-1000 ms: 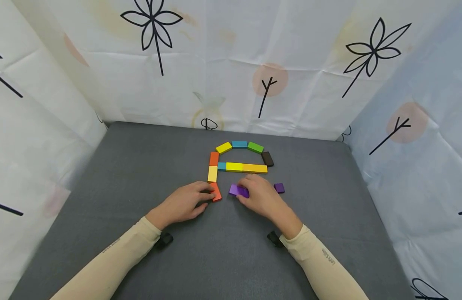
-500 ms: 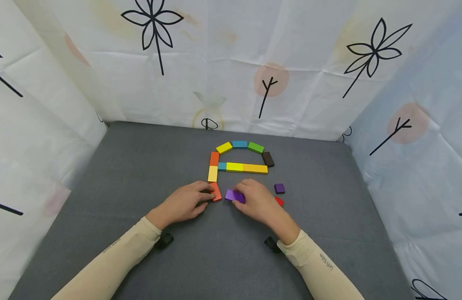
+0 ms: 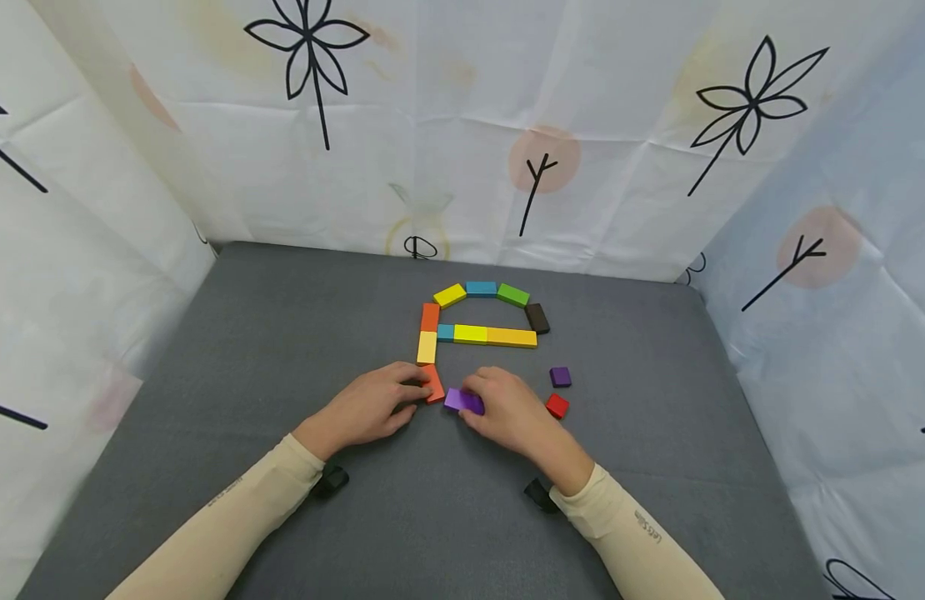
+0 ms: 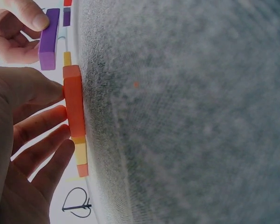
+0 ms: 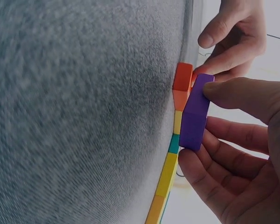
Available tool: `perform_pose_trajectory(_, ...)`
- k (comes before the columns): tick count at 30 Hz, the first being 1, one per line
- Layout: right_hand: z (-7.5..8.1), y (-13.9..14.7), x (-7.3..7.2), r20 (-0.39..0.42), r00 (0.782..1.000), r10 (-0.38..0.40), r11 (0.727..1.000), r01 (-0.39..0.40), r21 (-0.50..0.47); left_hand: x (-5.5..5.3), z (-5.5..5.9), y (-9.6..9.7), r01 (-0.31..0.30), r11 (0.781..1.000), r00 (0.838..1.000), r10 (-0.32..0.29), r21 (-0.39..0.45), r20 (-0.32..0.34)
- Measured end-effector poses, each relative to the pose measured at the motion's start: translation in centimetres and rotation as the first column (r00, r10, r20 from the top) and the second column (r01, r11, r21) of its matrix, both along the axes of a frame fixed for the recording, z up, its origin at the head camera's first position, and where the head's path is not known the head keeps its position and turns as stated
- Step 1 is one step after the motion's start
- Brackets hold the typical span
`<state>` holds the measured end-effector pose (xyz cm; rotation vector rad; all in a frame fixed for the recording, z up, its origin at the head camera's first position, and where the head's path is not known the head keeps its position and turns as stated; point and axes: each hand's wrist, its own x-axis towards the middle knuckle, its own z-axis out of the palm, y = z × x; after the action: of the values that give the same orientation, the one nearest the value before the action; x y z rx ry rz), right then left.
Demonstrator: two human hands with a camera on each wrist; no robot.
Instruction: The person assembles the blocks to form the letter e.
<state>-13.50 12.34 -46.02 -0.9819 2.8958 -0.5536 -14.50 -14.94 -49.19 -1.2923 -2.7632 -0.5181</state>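
Note:
In the head view my right hand (image 3: 507,408) pinches a purple wooden block (image 3: 464,401) between thumb and fingers. The right wrist view shows the purple block (image 5: 198,112) raised off the table. My left hand (image 3: 372,404) has its fingertips on an orange block (image 3: 433,384), the nearest piece of a row. Its fingers (image 4: 42,123) are loosely bent along one side of the orange block (image 4: 74,102), not wrapped round it. Above that block in the head view lie a pale yellow block (image 3: 427,347) and a red-orange block (image 3: 430,317).
A yellow block (image 3: 450,295), blue block (image 3: 481,289), green block (image 3: 513,295) and dark brown block (image 3: 537,317) form an arch. Teal (image 3: 445,333), yellow (image 3: 471,335) and orange-yellow (image 3: 512,337) blocks line up below. A dark purple block (image 3: 560,377) and red block (image 3: 557,406) lie right on the grey table (image 3: 320,317).
My right hand has moved left and toward me with the purple block, closer to the orange one. The red block, hidden before, has come into sight. My left hand stays put.

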Motion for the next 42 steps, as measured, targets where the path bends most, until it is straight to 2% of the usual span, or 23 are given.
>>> perform_pose_trajectory(18,-0.7,-0.4,0.4,0.037,0.999,0.028,0.998,-0.030,0.050,-0.1,-0.3,-0.1,0.004,1.000,1.000,-0.004,0.010,0.001)
perform_pose_trajectory(42,-1.1,-0.8,0.3,0.050,0.998,0.031,0.998,-0.033,0.054,0.0,-0.2,-0.1,-0.002,1.000,1.000,0.002,-0.001,0.011)
